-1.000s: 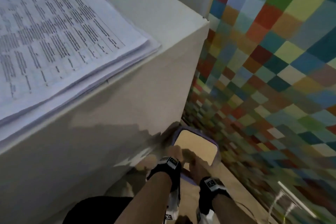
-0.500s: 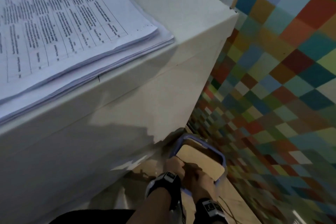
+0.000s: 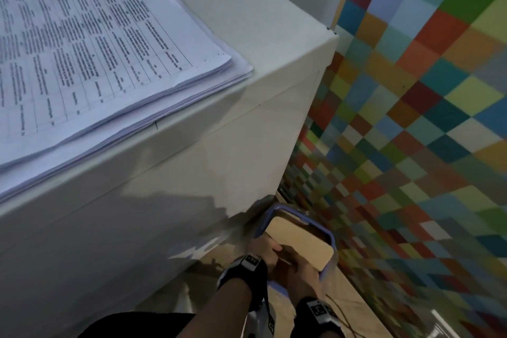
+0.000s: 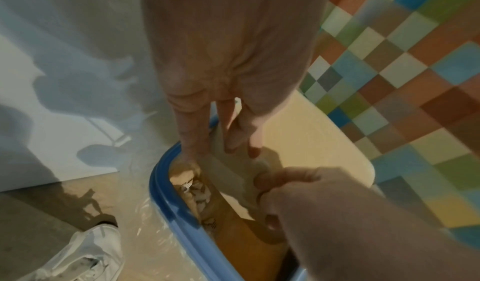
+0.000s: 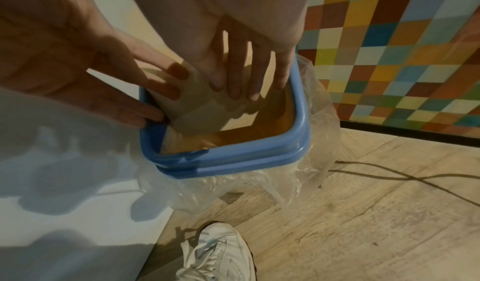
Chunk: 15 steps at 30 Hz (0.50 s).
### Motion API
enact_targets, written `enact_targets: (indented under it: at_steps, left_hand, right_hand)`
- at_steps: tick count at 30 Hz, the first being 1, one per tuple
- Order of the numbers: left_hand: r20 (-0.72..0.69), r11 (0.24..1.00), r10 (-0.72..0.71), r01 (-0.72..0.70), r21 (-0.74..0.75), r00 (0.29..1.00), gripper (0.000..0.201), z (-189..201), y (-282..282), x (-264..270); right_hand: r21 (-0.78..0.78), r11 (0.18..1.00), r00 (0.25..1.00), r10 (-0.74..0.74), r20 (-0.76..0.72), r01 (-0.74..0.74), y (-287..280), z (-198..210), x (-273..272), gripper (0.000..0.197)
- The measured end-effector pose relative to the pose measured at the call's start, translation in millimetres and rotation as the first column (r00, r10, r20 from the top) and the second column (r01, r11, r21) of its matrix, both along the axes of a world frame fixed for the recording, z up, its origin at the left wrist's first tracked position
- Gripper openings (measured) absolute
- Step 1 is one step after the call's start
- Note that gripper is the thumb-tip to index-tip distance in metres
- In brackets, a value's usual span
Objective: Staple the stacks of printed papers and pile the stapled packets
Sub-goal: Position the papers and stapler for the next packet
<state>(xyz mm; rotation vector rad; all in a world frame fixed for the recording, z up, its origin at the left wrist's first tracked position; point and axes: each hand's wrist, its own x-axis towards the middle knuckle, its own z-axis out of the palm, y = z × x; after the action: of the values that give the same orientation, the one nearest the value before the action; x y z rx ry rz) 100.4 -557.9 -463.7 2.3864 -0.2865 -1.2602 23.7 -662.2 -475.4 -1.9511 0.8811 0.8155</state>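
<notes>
While printed papers (image 3: 90, 57) on the counter (image 3: 274, 44), hands (image 3: 285, 258) well apart, below.

We found nothing legible. The white stack of printed papers (image 3: 90, 63) on the pale grey cabinet top (image 3: 274, 44) carried a ruled table of small black text, too blurred to read. The black wrist-strap tags (image 3: 252, 261) showed markings we couldn't resolve.

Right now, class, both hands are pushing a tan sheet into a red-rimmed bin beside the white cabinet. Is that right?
One detail is wrong: the bin has a blue rim, not red, as the right wrist view shows. The rest holds: the left hand and right hand are on the tan sheet in the bin beside the white cabinet.
</notes>
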Motion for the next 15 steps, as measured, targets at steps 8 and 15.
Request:
enact_targets:
  at_steps: [8, 15]
  left_hand:
    - [0.209, 0.993, -0.107, 0.115, -0.025, 0.972, 0.027, 131.0, 7.1, 7.5]
    - [0.577, 0.917, 0.008, 0.224, -0.331, 0.817, 0.026, 344.2, 78.3, -33.6]
  right_hand:
    - [-0.122, 0.986, 0.988, 0.122, 0.091, -0.11, 3.5, 60.7, 13.7, 0.021]
    - [-0.056, 0.886, 0.66, -0.299, 0.689, 0.46, 26.8, 242.0, 34.6, 0.035]
